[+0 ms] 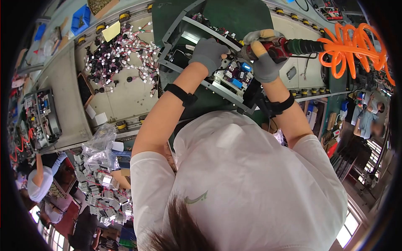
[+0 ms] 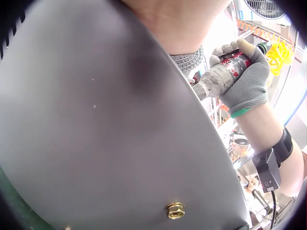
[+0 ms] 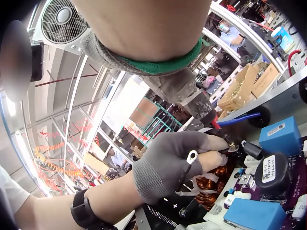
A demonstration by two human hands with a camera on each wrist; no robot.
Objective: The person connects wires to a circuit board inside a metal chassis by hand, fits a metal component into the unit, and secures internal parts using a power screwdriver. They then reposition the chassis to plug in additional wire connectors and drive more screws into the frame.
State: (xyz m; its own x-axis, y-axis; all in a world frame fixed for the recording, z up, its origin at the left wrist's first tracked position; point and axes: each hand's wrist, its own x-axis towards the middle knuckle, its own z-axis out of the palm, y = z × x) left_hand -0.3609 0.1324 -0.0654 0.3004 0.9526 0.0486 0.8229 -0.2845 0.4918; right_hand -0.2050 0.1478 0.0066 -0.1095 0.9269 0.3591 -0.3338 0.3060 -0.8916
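Observation:
A grey metal chassis [image 1: 228, 95] lies tilted on a green mat [image 1: 251, 16], with circuit parts inside. My right hand [image 1: 267, 58], in a grey glove, grips a red and black air screwdriver [image 1: 277, 47], its nose pointing into the chassis. My left hand [image 3: 168, 163], gloved with bare fingertips, reaches inside and pinches a small wire end [image 3: 232, 147] right below the driver's tip. Across its fingers lies a black wire with a ring terminal [image 3: 192, 157]. Close by are a copper coil [image 3: 207, 184], blue blocks [image 3: 280, 136] and a round black part [image 3: 272, 173].
An orange coiled hose [image 1: 356, 52] runs from the driver to the right. A heap of wired connectors [image 1: 121, 54] and a yellow paper [image 1: 111, 31] lie left of the chassis. Grey boxy parts [image 1: 104, 190] are piled at lower left. Another person [image 1: 39, 180] is at far left.

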